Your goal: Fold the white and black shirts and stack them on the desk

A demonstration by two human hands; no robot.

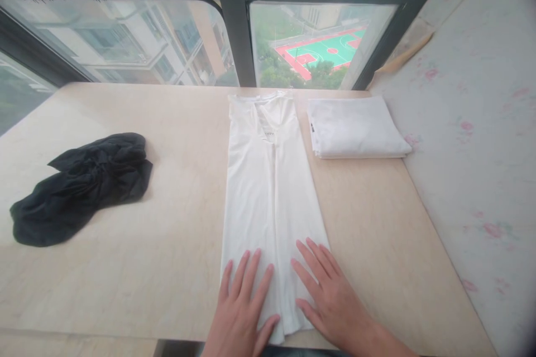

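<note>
A white shirt (251, 195) lies lengthwise on the window ledge, its two sides folded in so the edges meet along the middle. Its collar end points toward the window, and part of a printed label shows inside the neck opening. My left hand (245, 309) rests flat on the near left part of the shirt, fingers spread. On the near right part lies my right hand (329, 295), also flat with its fingers apart. Neither hand grips anything.
To the right sits a folded white cloth stack (355, 128), close to the flowered wall (473, 178). A crumpled black garment (87, 184) lies on the left of the pale ledge (180, 234). The dark window frame (237, 39) bounds the far edge.
</note>
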